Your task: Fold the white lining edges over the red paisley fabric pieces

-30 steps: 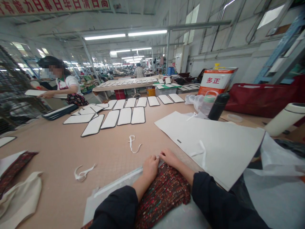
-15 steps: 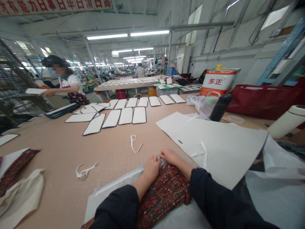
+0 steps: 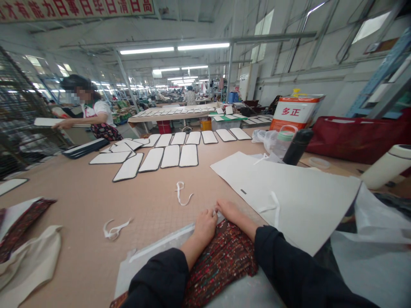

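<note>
Hands (image 3: 205, 226) (image 3: 228, 210) at patterned fabric (image 3: 221, 256) edge — grip unclear, tabletop (image 3: 147, 201) room leftward

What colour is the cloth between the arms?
The cloth is dark reddish-brown with lighter flecks, in the head view.

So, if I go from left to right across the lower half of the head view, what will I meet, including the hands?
Cream cloth → looped white strip → second white strip → left hand → right hand → third white strip, on a large pale sheet → cream bottle.
</note>
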Tool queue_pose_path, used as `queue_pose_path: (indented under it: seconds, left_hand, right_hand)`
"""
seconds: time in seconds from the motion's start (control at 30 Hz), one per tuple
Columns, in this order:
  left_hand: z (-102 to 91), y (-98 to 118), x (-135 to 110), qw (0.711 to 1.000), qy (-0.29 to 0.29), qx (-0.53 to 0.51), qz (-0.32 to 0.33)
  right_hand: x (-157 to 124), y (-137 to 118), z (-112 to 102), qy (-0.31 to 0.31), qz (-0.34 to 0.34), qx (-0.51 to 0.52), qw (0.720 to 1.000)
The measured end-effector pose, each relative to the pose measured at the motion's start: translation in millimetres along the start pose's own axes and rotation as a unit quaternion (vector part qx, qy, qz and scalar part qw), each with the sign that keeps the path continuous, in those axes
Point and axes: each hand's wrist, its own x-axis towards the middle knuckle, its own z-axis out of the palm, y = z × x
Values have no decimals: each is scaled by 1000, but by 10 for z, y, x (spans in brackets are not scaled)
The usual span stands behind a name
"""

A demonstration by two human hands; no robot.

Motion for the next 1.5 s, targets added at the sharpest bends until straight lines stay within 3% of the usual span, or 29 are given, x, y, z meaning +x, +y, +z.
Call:
queue_pose_path:
  seconds: [0.13,0.37,0.57,0.9,1.07,1.5]
  left_hand:
    - [2,-4,-8,1000,-3,-4,-8]
    - [-28,7,-30,999,-5,-29,-33]
    - [-32,-91,-100,979,-1,-120,-162]
    - [-110,-178,-296,999,-21,-41,-14]
    - [-189,-435,-618,998,-48,-41,-1]
    - [-399,-1235,-1818,993,-94,-36,-56]
  right_hand:
    - [-59,22,52,22,-20,46,998]
    - [-58,-36,120,22,6,47,999]
    - [-229,-49,168,0,-70,64,996]
    - [-476,-229,-2,-49,-192,-29,980]
    - [-508,-244,-24,-74,-170,-25,982]
    - [-543,-244,3,-80,-174,-10,981]
